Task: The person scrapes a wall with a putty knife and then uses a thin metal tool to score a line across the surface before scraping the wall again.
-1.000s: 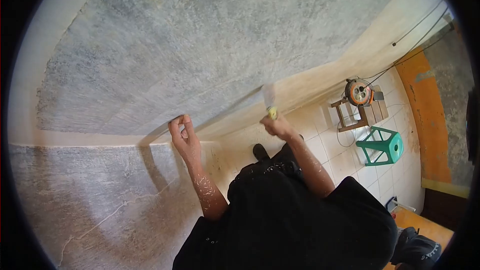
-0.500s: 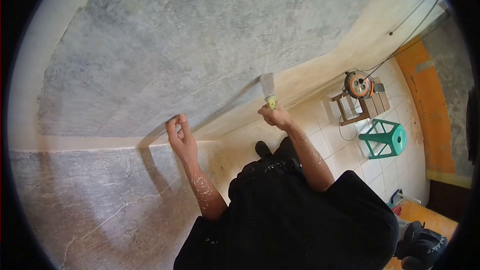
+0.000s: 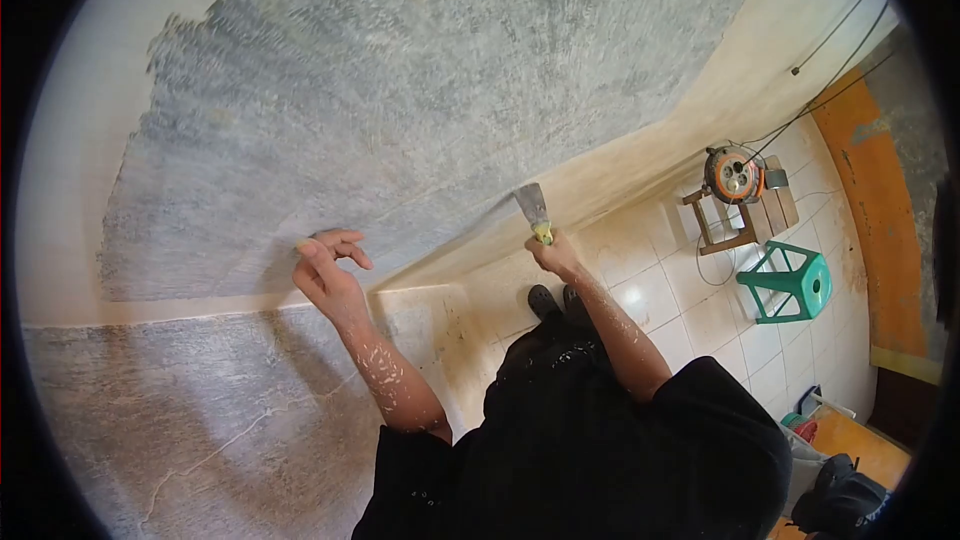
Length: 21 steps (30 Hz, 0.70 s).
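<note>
My right hand [image 3: 553,254] is wrapped round the yellowish handle of a putty knife [image 3: 533,206]. Its broad metal blade points up at the wall, close to the lower border of the rough grey patch [image 3: 430,90]; whether the blade touches cannot be told. Cream-coloured paint [image 3: 600,175] borders this patch below and to the right. Further left, my left hand [image 3: 332,275] is beside the grey surface with its fingers apart and bent, holding nothing. Pale flakes cling to both forearms.
A cable reel [image 3: 735,176] sits on a small wooden stool [image 3: 775,212] at the right. Next to it a green plastic stool [image 3: 805,283] stands on the tiled floor [image 3: 680,315]. Cords [image 3: 835,80] hang along the wall. A cracked grey wall [image 3: 200,410] lies at lower left.
My left hand has moved left along the wall and its fingers have spread. The putty knife in my right hand has dropped slightly lower. The view has shifted a little.
</note>
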Each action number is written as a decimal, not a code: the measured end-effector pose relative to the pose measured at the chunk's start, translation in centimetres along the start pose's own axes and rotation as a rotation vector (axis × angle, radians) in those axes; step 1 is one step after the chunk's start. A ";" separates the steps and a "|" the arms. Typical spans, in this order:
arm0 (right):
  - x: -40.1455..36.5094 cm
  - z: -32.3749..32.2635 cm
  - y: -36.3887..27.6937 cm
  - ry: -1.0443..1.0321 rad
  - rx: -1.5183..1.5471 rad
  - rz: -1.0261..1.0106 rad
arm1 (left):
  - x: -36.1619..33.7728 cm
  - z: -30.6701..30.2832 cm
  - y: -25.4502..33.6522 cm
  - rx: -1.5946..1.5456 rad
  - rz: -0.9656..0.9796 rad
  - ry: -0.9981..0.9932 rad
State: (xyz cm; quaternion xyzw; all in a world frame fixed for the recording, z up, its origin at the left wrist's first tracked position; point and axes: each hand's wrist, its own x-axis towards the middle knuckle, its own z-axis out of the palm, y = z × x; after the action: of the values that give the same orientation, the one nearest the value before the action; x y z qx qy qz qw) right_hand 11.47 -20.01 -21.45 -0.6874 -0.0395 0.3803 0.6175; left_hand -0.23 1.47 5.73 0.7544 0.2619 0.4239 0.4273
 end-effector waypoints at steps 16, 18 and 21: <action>-0.1 -1.5 -0.1 -0.302 -0.017 0.053 | -4.5 4.6 2.2 -0.035 -0.223 0.234; -0.2 -2.0 -0.3 -0.331 -0.008 0.077 | -5.6 6.6 1.9 -0.073 -0.210 0.212; -1.2 -1.7 -0.4 -0.342 0.123 0.030 | -7.0 7.4 2.1 -0.063 -0.237 0.181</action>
State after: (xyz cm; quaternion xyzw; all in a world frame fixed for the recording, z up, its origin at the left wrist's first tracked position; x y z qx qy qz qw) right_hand 11.79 -21.92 -20.64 -0.5741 -0.1102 0.5026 0.6369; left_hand 2.72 -8.04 2.61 0.6631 0.3731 0.4450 0.4723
